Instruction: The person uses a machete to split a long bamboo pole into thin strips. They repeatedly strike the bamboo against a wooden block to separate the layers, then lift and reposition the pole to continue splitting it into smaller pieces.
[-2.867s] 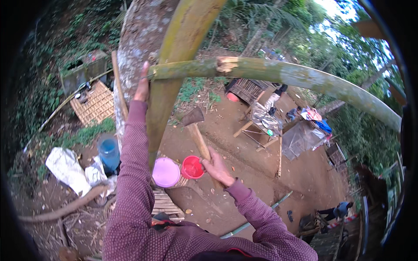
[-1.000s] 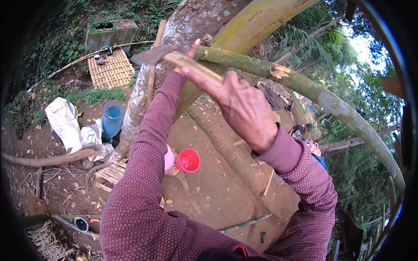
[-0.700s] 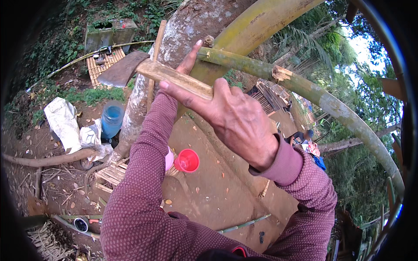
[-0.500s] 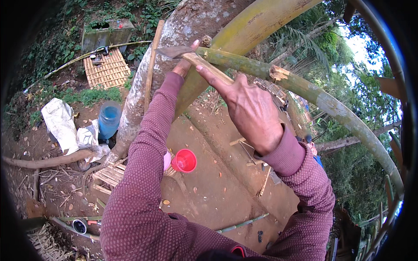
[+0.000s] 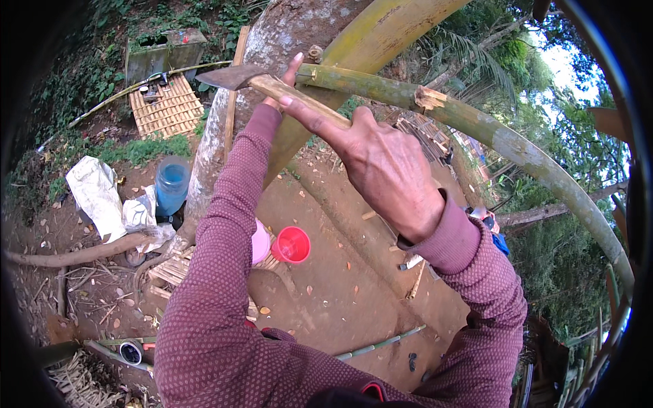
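Observation:
My right hand is closed round the wooden handle of a hatchet, index finger stretched along it. Its dark metal blade points left, in front of the pale tree trunk. Behind the handle, my left hand is at the near end of a green bamboo pole. One of its fingers points up beside that end; the others are hidden, so its grip is unclear. The pole bears a splintered notch and curves away to the right. A thick yellow bamboo stem passes slantwise behind it.
The lichen-spotted tree trunk rises ahead. Lower down are a red bucket, a pink bucket, a blue water jug and a white sack. A slatted bamboo platform lies at far left. Another person is partly visible at right.
My right hand has shifted left and slightly up, carrying the hatchet, so more of its blade shows left of my left hand. My left hand stays near the bamboo pole's end.

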Tool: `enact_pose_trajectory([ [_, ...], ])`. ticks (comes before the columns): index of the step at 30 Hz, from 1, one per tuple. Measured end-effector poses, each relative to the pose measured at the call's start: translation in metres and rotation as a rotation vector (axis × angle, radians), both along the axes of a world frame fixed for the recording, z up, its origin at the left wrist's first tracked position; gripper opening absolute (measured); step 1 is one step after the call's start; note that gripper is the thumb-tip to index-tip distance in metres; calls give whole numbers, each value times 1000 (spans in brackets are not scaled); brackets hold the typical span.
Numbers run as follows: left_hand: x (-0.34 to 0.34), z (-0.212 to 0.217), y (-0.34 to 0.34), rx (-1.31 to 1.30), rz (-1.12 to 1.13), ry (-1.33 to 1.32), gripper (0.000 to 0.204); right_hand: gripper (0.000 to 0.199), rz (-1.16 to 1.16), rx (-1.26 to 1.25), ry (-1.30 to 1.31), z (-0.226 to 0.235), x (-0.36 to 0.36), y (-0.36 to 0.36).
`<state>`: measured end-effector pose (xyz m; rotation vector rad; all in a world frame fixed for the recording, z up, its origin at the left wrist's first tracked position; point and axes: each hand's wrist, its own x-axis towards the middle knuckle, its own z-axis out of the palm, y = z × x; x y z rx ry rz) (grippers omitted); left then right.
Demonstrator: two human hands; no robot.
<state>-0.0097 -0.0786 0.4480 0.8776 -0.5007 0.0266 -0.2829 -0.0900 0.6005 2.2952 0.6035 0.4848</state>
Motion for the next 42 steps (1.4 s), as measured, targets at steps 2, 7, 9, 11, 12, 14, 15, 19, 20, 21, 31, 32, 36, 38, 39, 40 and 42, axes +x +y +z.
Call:
enact_pose_trajectory([
  [2, 17, -8, -6, 5, 19, 1, 96, 63, 83, 171, 42, 5, 8, -7],
  [7, 26, -15, -3, 105, -189, 51, 99, 57, -149, 1198, 544, 41, 12, -27],
  [9, 26, -19, 0, 151, -249, 30, 101, 59, -3, 1366, 563, 45, 11, -34],
  [11, 29, -23, 5, 205, -215, 10, 104, 62, 185, 1418, 539, 45, 9, -33],
  [12, 31, -25, 7, 231, -200, 1, 105, 63, 140, 1358, 559, 46, 6, -36],
  [14, 20, -20, 11, 214, -239, 46, 107, 65, 34, 1240, 593, 43, -5, -45],
  [15, 15, -18, 11, 205, -260, 68, 107, 62, -80, 1098, 527, 40, -9, -46],
  [19, 19, -19, 13, 130, -222, 39, 107, 62, 190, 572, 135, 20, 8, -46],
  [20, 20, -22, 12, 97, -233, 36, 105, 63, 199, 521, 76, 20, 11, -44],
  [21, 22, -26, 12, 64, -244, 34, 104, 63, 209, 473, 42, 22, 13, -41],
  [31, 35, -68, 5, 234, -387, 171, 63, 55, 150, 147, 22, 29, 16, -7],
  [32, 34, -67, 4, 263, -354, 168, 61, 55, 169, 97, 16, 27, 15, -2],
  [36, 22, -60, 2, 340, -296, 190, 56, 57, 105, -132, -18, 19, 21, -2],
  [38, 23, -66, 0, 326, -308, 176, 53, 57, 37, -246, -58, 18, 25, -8],
  [39, 29, -71, -5, 304, -330, 154, 52, 56, 7, -293, -87, 18, 27, -12],
  [40, 47, -74, -3, 280, -327, 118, 50, 56, -2, -343, -136, 21, 32, -7],
  [42, 53, -82, -11, 365, -172, 52, 51, 58, 102, -238, -75, 24, 24, 2],
])
